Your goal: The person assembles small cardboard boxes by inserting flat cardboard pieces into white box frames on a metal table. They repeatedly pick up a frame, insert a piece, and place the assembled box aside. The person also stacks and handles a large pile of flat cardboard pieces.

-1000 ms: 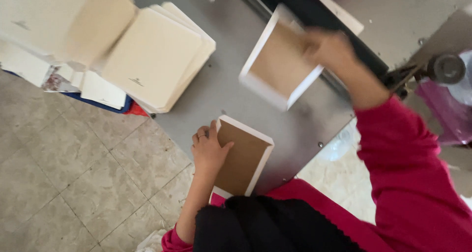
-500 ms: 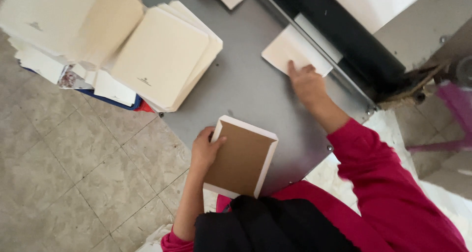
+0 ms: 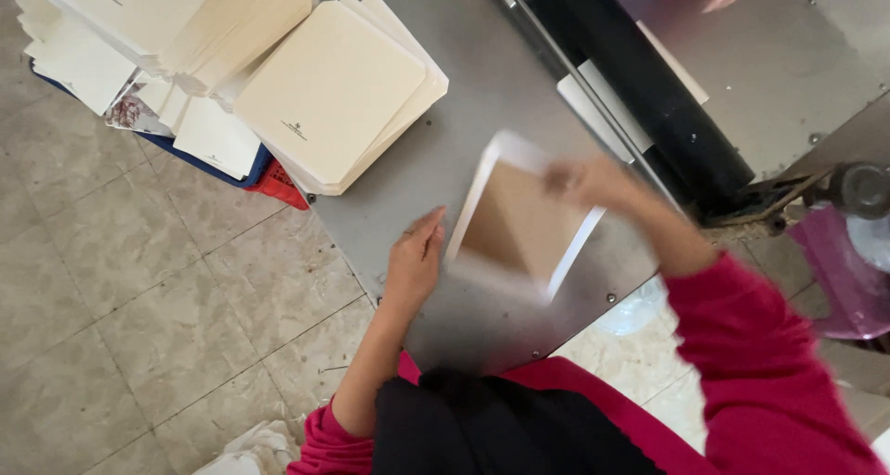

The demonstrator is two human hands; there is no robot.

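Near the centre of the frame, the right hand (image 3: 586, 180), blurred, grips the upper right corner of a shallow brown box tray with white edges (image 3: 521, 223), held tilted above the grey metal counter (image 3: 482, 95). The left hand (image 3: 414, 260) rests open, fingers together, just beside the tray's left edge. A stack of cream cards (image 3: 334, 90) lies at upper left, a black roller (image 3: 640, 86) at upper right.

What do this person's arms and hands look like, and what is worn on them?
Both hands, left hand and right hand, are bare: no gloves, no visible rings or watch. Bright pink-red long sleeves, the left one pushed up near the elbow. The right hand is motion-blurred.
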